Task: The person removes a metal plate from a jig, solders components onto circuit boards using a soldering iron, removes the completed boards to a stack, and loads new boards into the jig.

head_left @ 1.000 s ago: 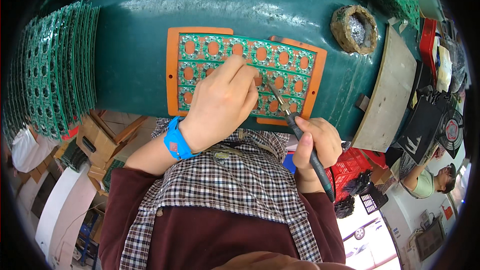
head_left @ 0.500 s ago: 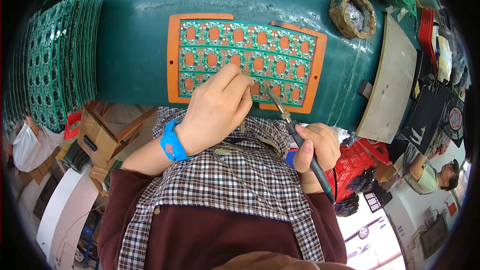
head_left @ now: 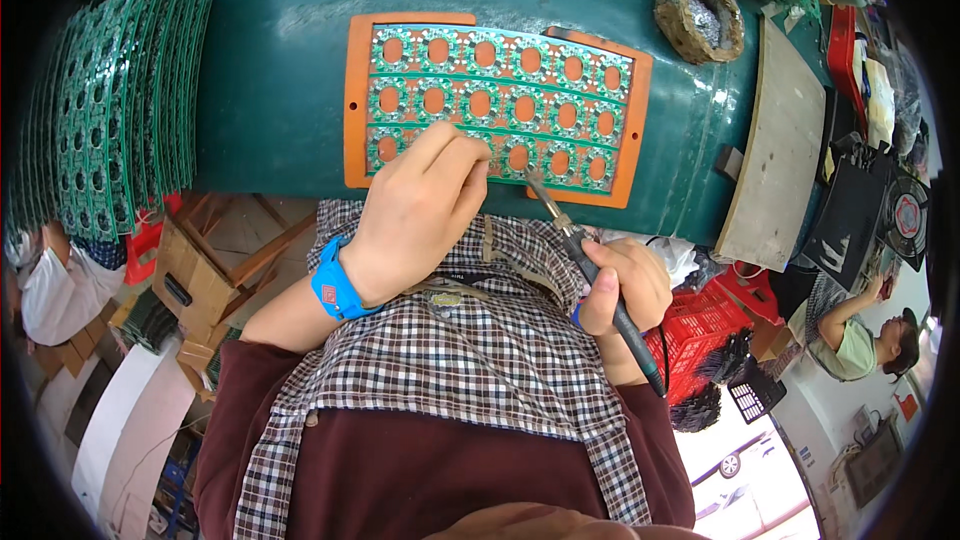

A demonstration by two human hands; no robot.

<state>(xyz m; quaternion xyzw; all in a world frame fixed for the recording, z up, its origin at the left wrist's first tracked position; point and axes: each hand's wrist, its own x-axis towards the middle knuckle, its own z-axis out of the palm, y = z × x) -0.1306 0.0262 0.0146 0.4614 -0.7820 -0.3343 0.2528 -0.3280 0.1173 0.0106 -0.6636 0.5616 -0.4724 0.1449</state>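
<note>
A panel of green circuit boards [head_left: 480, 86] with rows of round cut-outs lies in an orange frame [head_left: 358, 105] on the green table. My right hand [head_left: 630, 285] grips a soldering iron [head_left: 590, 265] like a pen, its metal tip at the panel's bottom row. My left hand [head_left: 425, 202], with a blue wristband, is over the lower middle of the panel. Its thumb and fingers are pinched together left of the tip; whatever is between them is hidden.
Many green circuit panels [head_left: 120, 110] stand in a row at the left. A round, crusted brown pot [head_left: 700, 20] sits at the far right, with a grey board [head_left: 778, 150] nearby. A red crate [head_left: 695, 335] and a person [head_left: 850, 340] are farther right.
The iron's tip and my left hand have shifted slightly left along the panel's bottom row. The whole view has also shifted a little. Both grips look the same.
</note>
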